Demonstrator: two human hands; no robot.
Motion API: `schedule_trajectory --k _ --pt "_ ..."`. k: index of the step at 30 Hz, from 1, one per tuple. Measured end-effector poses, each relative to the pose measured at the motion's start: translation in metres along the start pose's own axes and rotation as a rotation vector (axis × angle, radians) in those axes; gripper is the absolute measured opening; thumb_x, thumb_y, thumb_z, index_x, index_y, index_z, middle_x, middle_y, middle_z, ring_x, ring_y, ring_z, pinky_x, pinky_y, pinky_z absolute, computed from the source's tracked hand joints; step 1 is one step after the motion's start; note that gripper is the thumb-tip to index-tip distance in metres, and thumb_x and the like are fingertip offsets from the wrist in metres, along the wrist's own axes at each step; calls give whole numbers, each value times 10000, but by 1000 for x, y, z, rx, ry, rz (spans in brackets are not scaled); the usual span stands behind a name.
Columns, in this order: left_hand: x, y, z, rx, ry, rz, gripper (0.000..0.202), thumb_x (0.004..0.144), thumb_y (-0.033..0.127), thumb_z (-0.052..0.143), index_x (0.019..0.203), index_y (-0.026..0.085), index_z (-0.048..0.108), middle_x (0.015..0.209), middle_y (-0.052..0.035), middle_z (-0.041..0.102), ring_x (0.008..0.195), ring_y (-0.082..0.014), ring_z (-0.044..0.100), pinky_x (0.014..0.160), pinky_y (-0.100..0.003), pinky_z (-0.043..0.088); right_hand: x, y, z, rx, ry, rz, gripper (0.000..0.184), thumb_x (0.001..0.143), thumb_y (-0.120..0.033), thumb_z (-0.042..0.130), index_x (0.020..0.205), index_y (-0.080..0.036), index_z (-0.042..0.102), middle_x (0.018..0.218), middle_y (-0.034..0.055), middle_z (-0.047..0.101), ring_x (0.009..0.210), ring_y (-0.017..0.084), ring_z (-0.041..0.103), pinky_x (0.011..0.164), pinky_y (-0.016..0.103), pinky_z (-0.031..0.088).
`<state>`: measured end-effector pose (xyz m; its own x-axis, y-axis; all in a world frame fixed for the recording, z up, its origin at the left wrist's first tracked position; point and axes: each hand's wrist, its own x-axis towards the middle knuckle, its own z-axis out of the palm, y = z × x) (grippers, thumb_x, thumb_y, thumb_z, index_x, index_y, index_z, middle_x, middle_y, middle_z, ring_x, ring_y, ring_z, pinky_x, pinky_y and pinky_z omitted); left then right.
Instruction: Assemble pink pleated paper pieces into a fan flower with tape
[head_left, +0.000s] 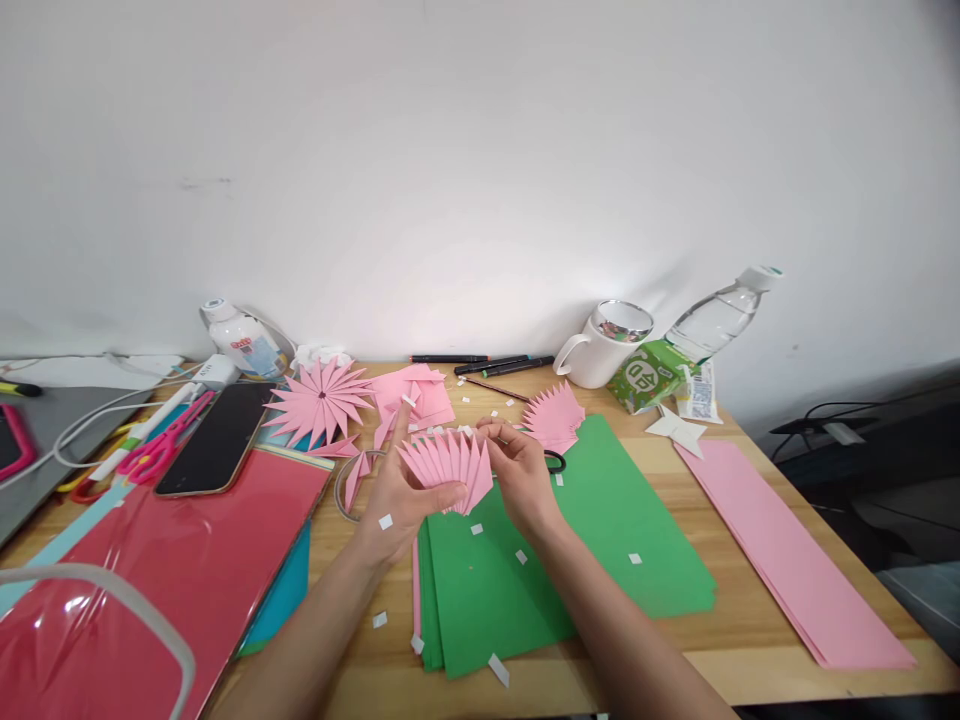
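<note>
My left hand point(397, 505) grips a fan of folded pink paper point(450, 468), its thumb across the front pleats and a white strip on its raised index finger. At the fan's right edge is my right hand point(521, 475), fingers bent together; whether they pinch the fan itself or a small piece is hidden. Both hands are above a stack of green paper point(525, 590) scattered with small white strips point(477, 529). Just behind my right hand lies another pink pleated fan point(555, 412). Black scissor handles point(555, 461) show partly beside my right wrist.
At the back left lie a round pink paper star point(321, 400), a phone point(217, 440) and pink scissors point(166, 436). Markers point(450, 358), a white mug point(604, 345), a green carton point(649, 375) and a tilted water bottle point(716, 318) line the wall. Folded pink sheets point(802, 550) lie right.
</note>
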<state>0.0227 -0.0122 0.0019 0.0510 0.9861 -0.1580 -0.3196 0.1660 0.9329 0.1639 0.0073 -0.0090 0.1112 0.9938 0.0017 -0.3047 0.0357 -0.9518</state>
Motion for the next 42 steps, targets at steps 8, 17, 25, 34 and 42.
schedule_trajectory --k 8,17,25,34,42 --pt "12 12 -3 -156 96 27 937 480 166 866 1328 299 489 1017 -11 730 969 -199 669 749 -259 535 -1 -3 -3 145 0 30 284 718 -463 711 797 -203 630 826 13 625 749 145 585 595 260 523" --pt "12 5 -6 -122 124 -22 618 462 175 883 1032 142 645 849 -49 724 812 -210 679 665 -271 540 -10 12 6 41 -77 49 527 575 -223 845 995 -230 525 706 -53 648 665 127 615 659 264 524" --pt "10 0 -8 -83 29 33 1056 492 120 860 1412 225 352 1173 -118 659 1013 -257 653 779 -332 552 -9 12 5 94 -3 171 549 566 -225 827 1009 -203 503 618 -78 643 569 114 615 635 267 520" --pt "10 4 -5 5 3 -4 873 485 105 848 1286 194 512 1004 -83 719 826 -244 691 649 -322 568 -9 12 7 64 -46 183 553 569 -302 840 1001 -205 510 602 -79 627 515 114 593 555 255 510" --pt "11 9 -8 1 17 -73 460 473 179 863 885 141 662 765 -50 715 648 -199 658 595 -317 550 -1 5 -2 -24 -63 52 344 723 -527 698 714 -198 599 721 -9 607 698 144 611 621 281 555"
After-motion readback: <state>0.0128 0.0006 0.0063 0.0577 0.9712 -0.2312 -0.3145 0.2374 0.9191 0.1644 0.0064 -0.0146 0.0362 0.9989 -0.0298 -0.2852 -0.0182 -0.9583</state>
